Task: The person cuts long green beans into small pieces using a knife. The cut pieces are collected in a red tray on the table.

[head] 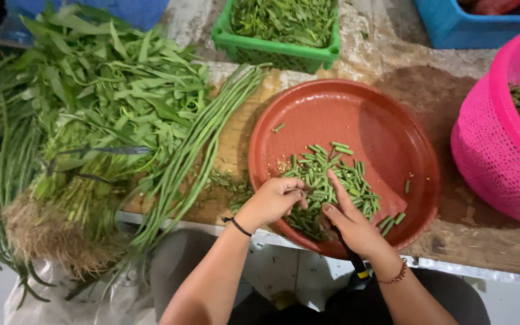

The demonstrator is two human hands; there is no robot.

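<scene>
A round red-brown tray (344, 114) lies on a worn wooden table (464, 244) and holds a pile of short cut green bean pieces (335, 174). My left hand (271, 202) is curled at the tray's near rim, fingers closed on some beans at the edge of the pile. My right hand (351, 221) rests on the pile beside it, index finger stretched out over the pieces. It grips a knife whose black handle with a yellow band (356, 265) sticks out below the wrist. The blade is hidden under the hand.
A bundle of uncut long beans (203, 147) lies left of the tray, beside leafy greens with roots (106, 96). A green crate of beans (275, 51) and a blue crate (452, 27) stand behind. A pink mesh basket (495, 156) with cut beans stands at right.
</scene>
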